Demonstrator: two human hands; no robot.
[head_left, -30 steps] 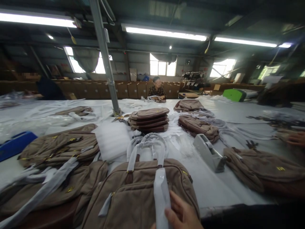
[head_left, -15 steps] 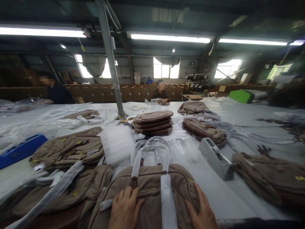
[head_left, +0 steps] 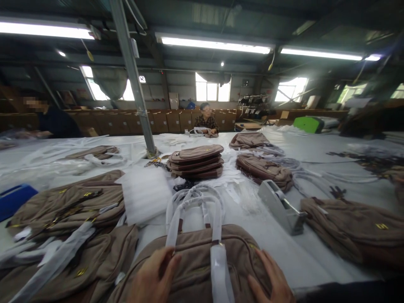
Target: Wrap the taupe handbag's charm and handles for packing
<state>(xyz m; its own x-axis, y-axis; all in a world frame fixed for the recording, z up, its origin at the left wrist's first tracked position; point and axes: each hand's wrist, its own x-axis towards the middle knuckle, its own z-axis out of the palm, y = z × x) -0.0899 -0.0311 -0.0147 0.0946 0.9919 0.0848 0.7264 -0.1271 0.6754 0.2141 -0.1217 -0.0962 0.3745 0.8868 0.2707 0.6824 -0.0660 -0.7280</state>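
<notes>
Our L hand (head_left: 151, 275) just curled in at bag (head_left: 192, 256).
Can't tell if it's gripping; R hand (head_left: 273, 280), fingers spread, at R edge, so we're prob. steadying it.

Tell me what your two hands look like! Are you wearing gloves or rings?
The bare left hand and the bare right hand are ordinary people's hands, with no gloves. I can't see any rings. The picture cuts off low down, so no sleeves show there.
</notes>
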